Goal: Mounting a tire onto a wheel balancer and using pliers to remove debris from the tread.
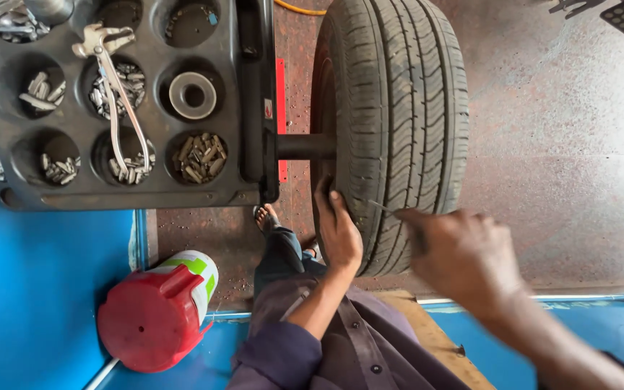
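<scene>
A black car tyre (399, 108) is mounted on the dark shaft (303, 146) of a wheel balancing machine, its tread facing me. My left hand (339, 230) rests flat on the tyre's near left shoulder. My right hand (464, 253), blurred, is closed on a thin pointed metal tool (383, 207) whose tip touches the tread grooves low on the tyre.
The machine's black tray (153, 191) at left has round pockets holding several metal wheel weights, a grey cone ring (193, 94) and weight pliers (113, 79). A red-lidded jug (157, 314) stands on the blue floor. My sandalled foot (265, 217) is on the speckled floor.
</scene>
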